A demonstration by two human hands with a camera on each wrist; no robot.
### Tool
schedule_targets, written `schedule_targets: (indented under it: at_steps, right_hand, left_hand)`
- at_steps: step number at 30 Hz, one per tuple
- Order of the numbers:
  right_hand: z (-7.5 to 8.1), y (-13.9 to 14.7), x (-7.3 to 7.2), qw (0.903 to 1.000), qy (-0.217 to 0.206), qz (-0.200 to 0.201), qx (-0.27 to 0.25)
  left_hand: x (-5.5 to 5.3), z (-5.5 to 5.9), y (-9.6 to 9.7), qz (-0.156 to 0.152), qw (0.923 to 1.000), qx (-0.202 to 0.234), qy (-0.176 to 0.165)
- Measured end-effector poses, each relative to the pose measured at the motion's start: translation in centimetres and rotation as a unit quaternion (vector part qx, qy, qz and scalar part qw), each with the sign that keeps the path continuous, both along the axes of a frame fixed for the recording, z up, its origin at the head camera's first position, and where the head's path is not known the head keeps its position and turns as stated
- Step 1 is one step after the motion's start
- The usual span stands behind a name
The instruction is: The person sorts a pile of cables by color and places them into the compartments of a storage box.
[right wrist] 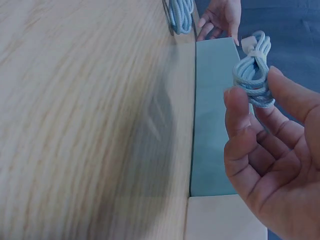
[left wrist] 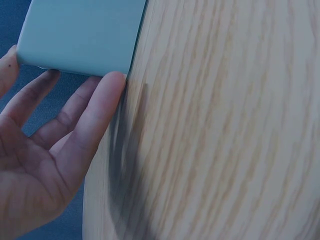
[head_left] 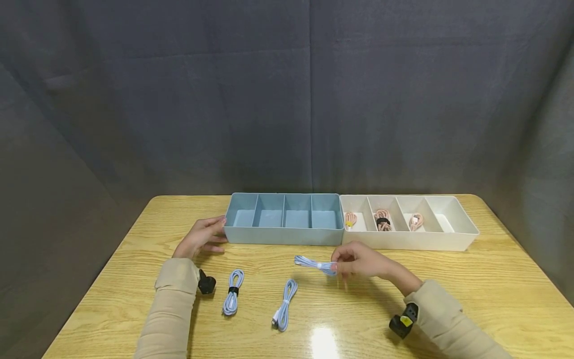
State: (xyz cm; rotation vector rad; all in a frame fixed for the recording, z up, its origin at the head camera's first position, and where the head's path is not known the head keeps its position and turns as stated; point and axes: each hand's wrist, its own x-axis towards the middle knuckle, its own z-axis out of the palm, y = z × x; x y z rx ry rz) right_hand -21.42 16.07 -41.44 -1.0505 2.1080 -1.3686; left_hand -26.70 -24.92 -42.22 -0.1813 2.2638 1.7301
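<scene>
My right hand (head_left: 360, 260) pinches one end of a coiled light-blue cable (right wrist: 252, 75) between thumb and fingertips. The bundle has a white tie round its middle and hangs above the table, in front of the blue divided box (head_left: 282, 236). At that box's left end, my left hand (head_left: 204, 237) touches the end wall with extended fingertips, as the left wrist view also shows. Two more light-blue coiled cables lie on the table: one with a black strap (head_left: 233, 291), near my left wrist, and one with a pale tie (head_left: 286, 304), in the middle.
A white divided box (head_left: 408, 241) stands end to end with the blue one along the back. Pink coiled cables lie in its compartments: one with a yellow tie (head_left: 350, 220), one with a black strap (head_left: 383, 219) and another (head_left: 416, 221). A dark curtain (head_left: 269, 124) hangs behind the wooden table (head_left: 350, 319).
</scene>
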Motion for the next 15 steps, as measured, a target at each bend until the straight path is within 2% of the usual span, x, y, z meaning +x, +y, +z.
schedule_targets:
  at_steps: [7, 15]
  right_hand:
    - [0.7, 0.0, 0.0, 0.9981, 0.004, -0.061, 0.009]
    - [1.5, -0.1, -0.4, 0.9899, 0.004, -0.142, 0.001]
  left_hand:
    - [-0.1, -0.1, 0.0, -0.001, 1.0000, 0.007, 0.003]
    - [0.0, 0.0, 0.1, 0.004, 1.0000, 0.004, 0.001]
